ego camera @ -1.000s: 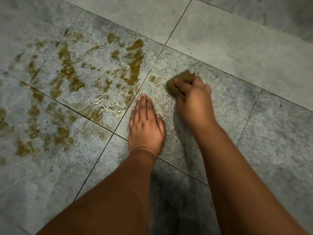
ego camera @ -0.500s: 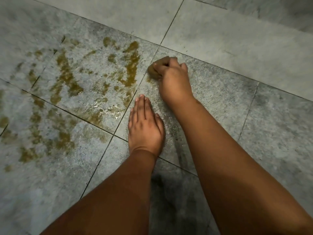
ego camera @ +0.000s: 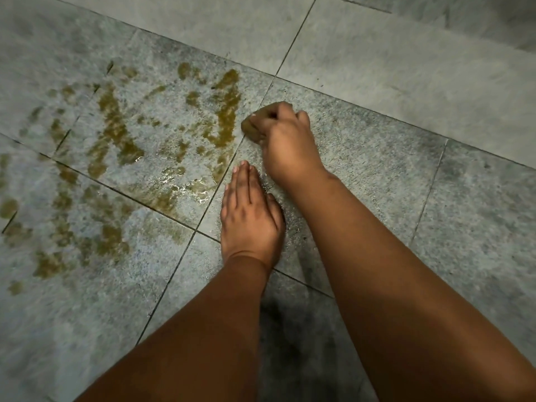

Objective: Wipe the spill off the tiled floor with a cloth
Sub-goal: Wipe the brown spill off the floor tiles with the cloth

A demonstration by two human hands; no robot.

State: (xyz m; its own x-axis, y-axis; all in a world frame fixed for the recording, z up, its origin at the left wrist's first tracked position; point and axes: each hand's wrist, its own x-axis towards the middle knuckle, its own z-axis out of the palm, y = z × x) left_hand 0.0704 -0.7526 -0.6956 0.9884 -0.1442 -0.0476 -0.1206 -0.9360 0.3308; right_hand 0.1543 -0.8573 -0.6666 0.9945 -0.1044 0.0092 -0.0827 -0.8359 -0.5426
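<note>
A small bunched brown cloth [ego camera: 251,126] is gripped in the closed right hand [ego camera: 285,140] at the edge of the yellow-brown liquid spill [ego camera: 116,140]. The open left hand [ego camera: 251,219] is pressed flat on the grey tiled floor [ego camera: 377,68]. Most of the spill is left unwiped.

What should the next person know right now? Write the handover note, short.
Right hand: grip closed on the brown cloth, pressed to the tiled floor at the right edge of the spill.
Left hand: flat on the floor, open, bracing, holding nothing.
Done: the tile under both hands shows no brown, only a wet sheen.
Left: nearly all the brown patches to the left, across several tiles, plus the glistening puddle beside the left fingertips.
</note>
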